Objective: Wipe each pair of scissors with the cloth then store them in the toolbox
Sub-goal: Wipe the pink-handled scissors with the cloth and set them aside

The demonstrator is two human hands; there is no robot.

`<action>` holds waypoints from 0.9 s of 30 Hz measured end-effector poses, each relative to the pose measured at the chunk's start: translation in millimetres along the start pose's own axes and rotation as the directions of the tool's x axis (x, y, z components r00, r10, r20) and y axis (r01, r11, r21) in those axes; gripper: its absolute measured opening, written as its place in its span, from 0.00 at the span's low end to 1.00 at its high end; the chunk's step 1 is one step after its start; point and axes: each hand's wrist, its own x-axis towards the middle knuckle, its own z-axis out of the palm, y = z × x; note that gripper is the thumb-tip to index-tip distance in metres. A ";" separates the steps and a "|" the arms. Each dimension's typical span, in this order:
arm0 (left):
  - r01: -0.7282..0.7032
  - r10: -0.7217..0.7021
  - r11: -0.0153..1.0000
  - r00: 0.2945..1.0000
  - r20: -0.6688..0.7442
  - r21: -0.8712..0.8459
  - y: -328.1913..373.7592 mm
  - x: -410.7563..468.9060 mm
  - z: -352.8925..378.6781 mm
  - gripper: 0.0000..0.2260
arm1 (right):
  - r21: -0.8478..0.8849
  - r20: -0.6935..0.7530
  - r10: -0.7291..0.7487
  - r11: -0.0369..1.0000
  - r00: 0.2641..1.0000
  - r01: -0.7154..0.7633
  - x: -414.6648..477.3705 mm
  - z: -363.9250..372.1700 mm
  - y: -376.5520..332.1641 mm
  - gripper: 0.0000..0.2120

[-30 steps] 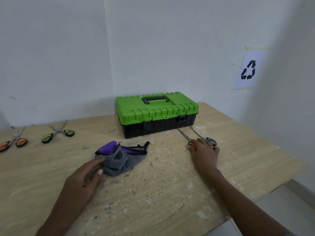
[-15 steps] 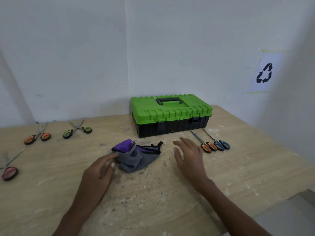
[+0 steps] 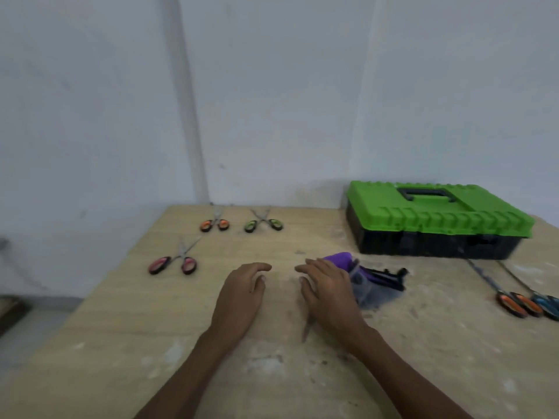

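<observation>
My left hand [image 3: 243, 290] and my right hand [image 3: 328, 290] hover side by side over the table's middle, fingers apart, holding nothing. A grey and purple cloth [image 3: 370, 281] lies crumpled just right of my right hand. The green-lidded black toolbox [image 3: 432, 217] stands shut at the back right. Red-handled scissors [image 3: 174, 263] lie left of my hands. Orange-handled scissors [image 3: 214, 223] and green-handled scissors [image 3: 263, 223] lie near the back wall. At the right edge lie a second orange-handled pair [image 3: 514, 302] and blue-handled scissors [image 3: 544, 303].
The wooden table [image 3: 272, 373] has a worn, dusty top. Its left edge drops to the floor at the lower left. White walls close off the back, with a vertical pipe [image 3: 186, 101] running up behind the table.
The view has swung left. My left hand has let go of the cloth and moved left of it. My right hand left the scissors by the toolbox and came across to the cloth's left side.
</observation>
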 end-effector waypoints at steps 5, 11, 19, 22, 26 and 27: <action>0.092 -0.006 0.916 0.976 -0.216 0.391 -55.1 20.0 -42.9 0.13 | -0.091 0.014 0.052 0.995 0.999 -0.051 -1.5 20.9 -0.9 0.20; 0.371 -0.248 0.786 0.922 -0.297 0.494 -104.5 32.0 -67.1 0.15 | -0.060 -0.033 0.074 0.995 0.997 -0.075 1.0 24.9 1.9 0.20; 0.312 -0.187 0.830 0.937 -0.296 0.463 -91.0 20.7 -57.6 0.09 | -0.015 -0.018 0.090 0.996 0.996 -0.090 -0.2 25.1 5.6 0.18; 0.261 -0.157 0.845 0.956 -0.249 0.468 -75.1 7.7 -45.9 0.07 | 0.018 -0.037 0.108 0.994 0.993 -0.107 -3.0 20.8 7.2 0.16; 0.113 -0.058 0.872 0.990 -0.129 0.476 -55.8 -12.4 -26.9 0.08 | -0.004 -0.062 0.170 0.985 0.983 -0.171 -5.7 10.8 15.1 0.17; 0.065 -0.017 0.881 0.994 -0.106 0.468 -51.4 -16.2 -22.7 0.08 | -0.040 -0.067 0.182 0.982 0.981 -0.185 -6.7 7.3 18.6 0.18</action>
